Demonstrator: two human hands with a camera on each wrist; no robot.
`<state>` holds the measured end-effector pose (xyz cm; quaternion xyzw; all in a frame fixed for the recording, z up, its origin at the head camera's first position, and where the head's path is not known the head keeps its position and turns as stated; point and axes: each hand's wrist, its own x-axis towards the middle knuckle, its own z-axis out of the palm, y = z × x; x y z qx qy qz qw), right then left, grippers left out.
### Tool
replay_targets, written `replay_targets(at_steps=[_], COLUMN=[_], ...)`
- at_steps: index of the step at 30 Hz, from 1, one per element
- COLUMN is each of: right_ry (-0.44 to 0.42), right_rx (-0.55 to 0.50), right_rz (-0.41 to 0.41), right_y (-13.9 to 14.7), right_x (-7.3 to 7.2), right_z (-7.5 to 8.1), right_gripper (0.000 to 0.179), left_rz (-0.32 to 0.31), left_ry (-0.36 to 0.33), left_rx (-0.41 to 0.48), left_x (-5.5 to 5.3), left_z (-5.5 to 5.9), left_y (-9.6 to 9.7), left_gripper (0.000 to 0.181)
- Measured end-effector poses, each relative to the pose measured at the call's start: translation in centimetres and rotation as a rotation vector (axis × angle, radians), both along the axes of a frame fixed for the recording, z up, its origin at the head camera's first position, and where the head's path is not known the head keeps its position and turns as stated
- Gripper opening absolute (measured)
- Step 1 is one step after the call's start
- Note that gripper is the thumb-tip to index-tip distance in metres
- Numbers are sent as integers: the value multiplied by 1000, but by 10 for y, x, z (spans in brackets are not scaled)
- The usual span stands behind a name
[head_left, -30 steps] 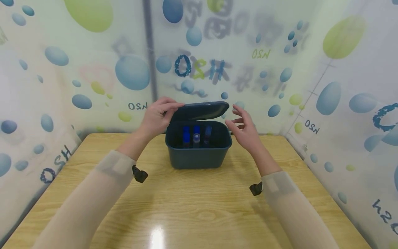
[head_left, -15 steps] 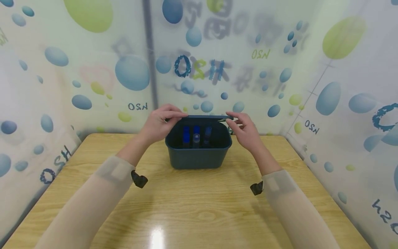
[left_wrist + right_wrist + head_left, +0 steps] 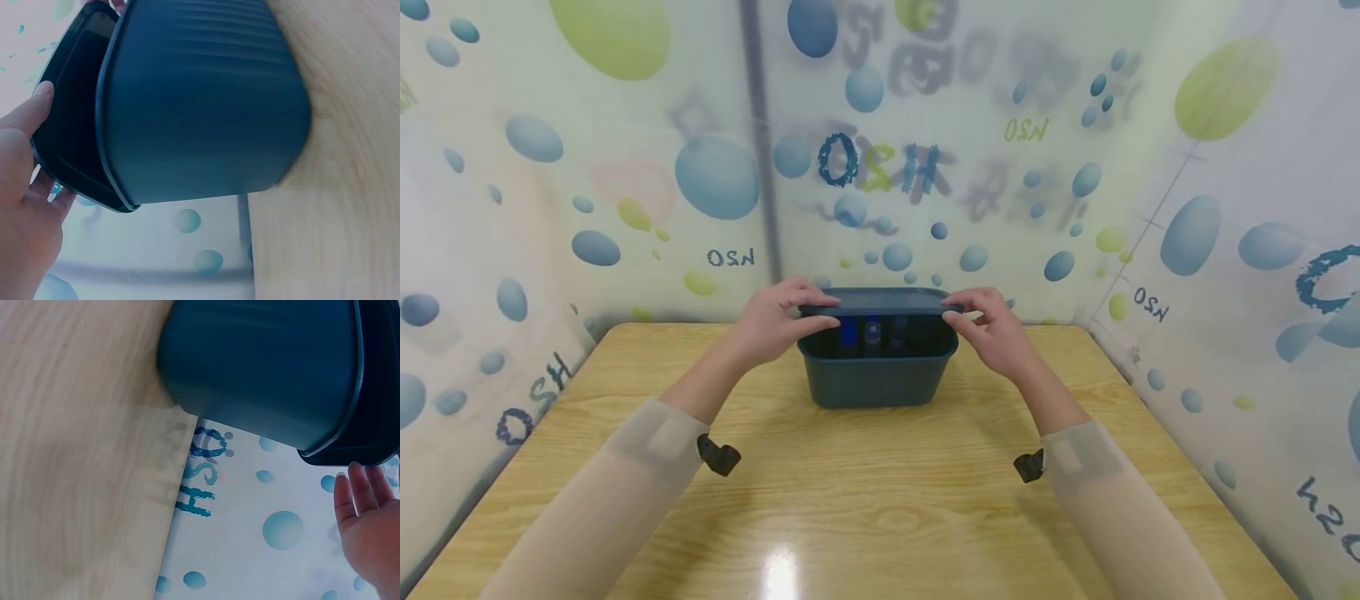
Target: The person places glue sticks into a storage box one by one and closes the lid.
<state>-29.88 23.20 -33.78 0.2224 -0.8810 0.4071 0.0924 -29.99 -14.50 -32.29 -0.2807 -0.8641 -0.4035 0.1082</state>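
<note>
A dark blue storage box (image 3: 874,383) stands on the table, its hinged-looking lid (image 3: 887,300) tilted partly down over the opening. My left hand (image 3: 771,325) pinches the lid's left front corner, thumb at the lower side and fingers on top. At the opposite corner my right hand (image 3: 1000,337) holds the lid the same way. Inside the box, in shadow, are several small vials; one has a blue cap (image 3: 848,332) and another a clear top (image 3: 872,333). In the left wrist view the thumb (image 3: 39,103) lies against the lid's underside. Most of the vials' bodies are hidden.
The wooden table (image 3: 880,500) extends in front of and beside the box. Close behind it rises a pale curtain (image 3: 647,167) printed with blue and green dots. Similar patterned sides stand at left and right. A small black camera (image 3: 718,456) sits at each wrist.
The lid has swung down and forward from raised to low over the box. My right hand, apart from it a second ago, has taken hold of its right corner. The box has stayed put.
</note>
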Motion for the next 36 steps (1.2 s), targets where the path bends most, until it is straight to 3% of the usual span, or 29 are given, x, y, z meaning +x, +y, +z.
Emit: replay_targets(at_steps=[7,16,31,36], right_ry=[-19,-19,-38,-53], right_rx=[15,16,-23,-13], right_rz=[17,26,41,42], right_y=[4,5,4,4], right_x=[11,16,22,24], right_z=[-13,-30,-36,-38], right_gripper=[31,29,25,23], left_rz=[6,20,-12,-10], left_ry=[-28,9,128,133], left_rx=[-42,-58,-12,-21], left_x=[8,18,25,27], left_z=[-17,-37,-51,-55], left_y=[-7,-8,-9,-9], left_gripper=[32,30,26,25])
